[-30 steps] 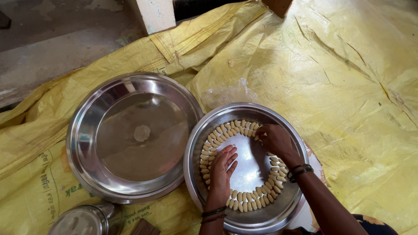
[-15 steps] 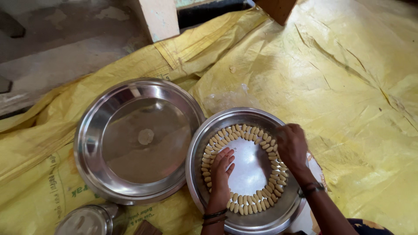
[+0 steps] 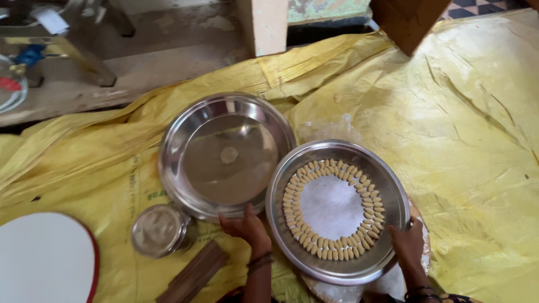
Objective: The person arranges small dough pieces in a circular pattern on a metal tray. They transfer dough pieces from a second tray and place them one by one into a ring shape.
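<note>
The steel plate (image 3: pixel 337 210) with the ring of small pale dough pieces (image 3: pixel 331 253) sat lower right of centre on the yellow sheet (image 3: pixel 466 140). Right hand (image 3: pixel 409 242) had its fingers clamped on the near right rim. Left hand (image 3: pixel 245 226) rested fingers together on the edge of the empty steel plate (image 3: pixel 224 154) beside it, touching it. Looked like the shifting-plates step; a level, two-handed lift seemed needed so nothing slid. Small lidded tin (image 3: pixel 159 229) lower left.

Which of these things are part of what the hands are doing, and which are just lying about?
In use:
- left hand on the empty steel plate
- right hand on the steel plate with a ring of pale pieces

Lying about:
- small round tin
- wooden stick
- white board
- cardboard box
</note>
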